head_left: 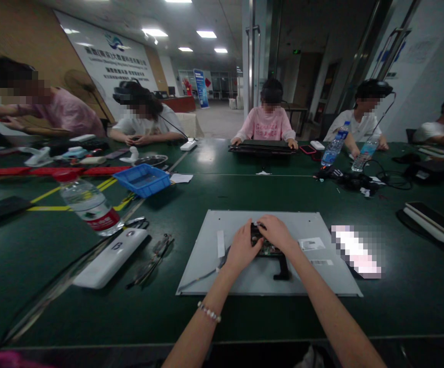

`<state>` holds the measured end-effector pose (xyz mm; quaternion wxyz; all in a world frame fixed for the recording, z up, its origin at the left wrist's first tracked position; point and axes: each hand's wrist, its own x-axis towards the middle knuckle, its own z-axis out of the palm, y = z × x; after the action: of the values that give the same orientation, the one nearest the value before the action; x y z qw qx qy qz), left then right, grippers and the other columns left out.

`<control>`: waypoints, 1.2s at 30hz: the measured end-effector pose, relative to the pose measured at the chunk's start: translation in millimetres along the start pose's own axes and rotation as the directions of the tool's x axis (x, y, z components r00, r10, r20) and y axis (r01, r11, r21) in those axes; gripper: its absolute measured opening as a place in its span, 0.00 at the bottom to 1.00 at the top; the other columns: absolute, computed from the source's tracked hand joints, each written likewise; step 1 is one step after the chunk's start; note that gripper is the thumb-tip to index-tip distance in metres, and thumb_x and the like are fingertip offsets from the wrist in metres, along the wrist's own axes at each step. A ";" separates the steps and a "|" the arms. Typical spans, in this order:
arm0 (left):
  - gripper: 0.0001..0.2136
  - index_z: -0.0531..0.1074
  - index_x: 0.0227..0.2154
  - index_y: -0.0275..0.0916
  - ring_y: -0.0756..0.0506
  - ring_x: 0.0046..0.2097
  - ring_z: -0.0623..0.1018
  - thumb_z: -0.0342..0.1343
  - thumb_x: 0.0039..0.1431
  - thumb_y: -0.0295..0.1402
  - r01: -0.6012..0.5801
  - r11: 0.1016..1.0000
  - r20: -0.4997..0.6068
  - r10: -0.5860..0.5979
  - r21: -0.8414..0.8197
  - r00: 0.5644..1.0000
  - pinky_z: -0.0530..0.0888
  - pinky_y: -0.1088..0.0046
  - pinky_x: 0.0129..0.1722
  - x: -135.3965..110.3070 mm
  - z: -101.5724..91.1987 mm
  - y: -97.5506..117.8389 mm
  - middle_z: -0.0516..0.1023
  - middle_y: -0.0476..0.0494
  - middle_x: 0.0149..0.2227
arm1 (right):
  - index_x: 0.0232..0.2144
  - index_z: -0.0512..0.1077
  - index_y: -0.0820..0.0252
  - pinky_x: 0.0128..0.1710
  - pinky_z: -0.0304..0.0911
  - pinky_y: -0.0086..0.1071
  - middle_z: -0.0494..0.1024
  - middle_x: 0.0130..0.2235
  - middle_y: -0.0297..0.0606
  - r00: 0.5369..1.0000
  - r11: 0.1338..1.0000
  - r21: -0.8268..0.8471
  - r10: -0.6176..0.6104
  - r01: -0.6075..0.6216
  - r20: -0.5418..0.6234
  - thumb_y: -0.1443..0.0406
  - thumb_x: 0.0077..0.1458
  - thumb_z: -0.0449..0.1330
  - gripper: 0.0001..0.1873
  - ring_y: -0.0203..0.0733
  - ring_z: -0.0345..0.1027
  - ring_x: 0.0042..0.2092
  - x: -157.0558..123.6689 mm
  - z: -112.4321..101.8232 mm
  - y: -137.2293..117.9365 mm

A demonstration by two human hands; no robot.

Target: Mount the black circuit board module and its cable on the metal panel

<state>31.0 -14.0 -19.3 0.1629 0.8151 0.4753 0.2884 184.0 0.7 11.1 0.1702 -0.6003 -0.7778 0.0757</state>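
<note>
A flat grey metal panel (pixel 202 276) lies in front of me on the green table. On its middle sits a green circuit board (pixel 271 248), largely covered by my fingers. My left hand (pixel 241 248) grips the board's left side, thumb and fingers bent around it. From above, my right hand (pixel 277 234) closes on the board's upper edge; its fingertips are partly hidden. A black bracket-like piece (pixel 283 269) sticks out below the board. A grey cable (pixel 202 277) runs from the board's left side under my left wrist.
Left of the panel lie eyeglasses (pixel 150 263), a white power bank (pixel 110 258) and a tilted water bottle (pixel 91 207). Beyond is a blue tray (pixel 143 180). A phone with a blurred screen (pixel 355 250) lies to the right. Several people sit around the table.
</note>
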 end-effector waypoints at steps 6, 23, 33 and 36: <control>0.28 0.50 0.60 0.35 0.37 0.58 0.65 0.50 0.59 0.39 -0.007 1.000 0.004 0.007 -0.014 1.000 0.62 0.57 0.56 -2.3 -1.2 3.2 0.63 0.33 0.57 | 0.45 0.72 0.59 0.51 0.55 0.32 0.73 0.49 0.42 0.994 0.996 0.032 0.085 -0.083 -0.063 0.66 0.58 0.51 0.15 0.42 0.64 0.51 -35.5 -23.2 32.1; 0.28 0.49 0.60 0.36 0.37 0.56 0.66 0.48 0.61 0.41 0.002 1.000 0.028 -0.002 0.010 1.000 0.62 0.58 0.55 -1.4 -2.8 5.6 0.62 0.33 0.57 | 0.38 0.75 0.60 0.42 0.63 0.31 0.76 0.39 0.41 0.934 0.894 0.284 0.357 -0.346 0.014 0.70 0.48 0.55 0.14 0.39 0.71 0.39 -105.3 -16.9 100.9; 0.20 0.53 0.58 0.37 0.42 0.57 0.64 0.44 0.64 0.32 -0.130 0.991 -0.054 0.131 0.017 0.990 0.62 0.60 0.58 1.2 -10.6 21.2 0.62 0.36 0.56 | 0.33 0.77 0.59 0.37 0.66 0.33 0.79 0.34 0.39 0.935 0.792 0.523 0.354 -0.313 0.023 0.64 0.48 0.57 0.11 0.42 0.73 0.35 -99.7 -31.0 82.7; 0.17 0.58 0.55 0.39 0.44 0.57 0.64 0.42 0.64 0.27 -0.263 0.964 -0.004 0.263 0.036 0.965 0.62 0.62 0.58 -2.8 -11.8 36.8 0.64 0.40 0.55 | 0.33 0.77 0.61 0.34 0.67 0.32 0.79 0.33 0.39 0.955 0.707 0.661 0.292 -0.252 0.052 0.64 0.46 0.58 0.11 0.42 0.73 0.35 -91.8 -21.9 75.0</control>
<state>47.6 -34.8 8.8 0.1069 0.8724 0.3687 0.3026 280.2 -69.2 -8.6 0.3800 -0.6110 -0.5983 0.3525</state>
